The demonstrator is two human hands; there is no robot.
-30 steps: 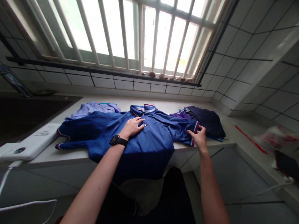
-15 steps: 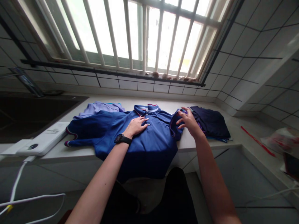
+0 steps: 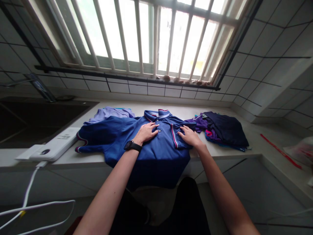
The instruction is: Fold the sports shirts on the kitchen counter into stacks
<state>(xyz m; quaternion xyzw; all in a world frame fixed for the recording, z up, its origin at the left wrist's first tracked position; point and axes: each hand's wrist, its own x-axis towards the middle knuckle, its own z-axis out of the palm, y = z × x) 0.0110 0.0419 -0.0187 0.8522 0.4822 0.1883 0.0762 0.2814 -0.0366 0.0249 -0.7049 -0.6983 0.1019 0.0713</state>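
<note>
Blue shirt point(image 3: 146, 147) lies face up on the counter point(image 3: 220, 151), with its bottom part hanging over the front edge. Left hand point(image 3: 146, 132) rests flat and open on the chest by the buttons, holding nothing, just pinning the cloth. Right hand point(image 3: 189, 137) lies open, fingers spread, pressing the folded-in sleeve point(image 3: 177, 137) down onto the shirt. Best to keep the left hand still so nothing slides. Good to rub the fold flat from the middle outward. Wise to line up the striped cuff straight. Pile of dark clothes point(image 3: 222, 130) sits just beside, so keep clear of it.
</note>
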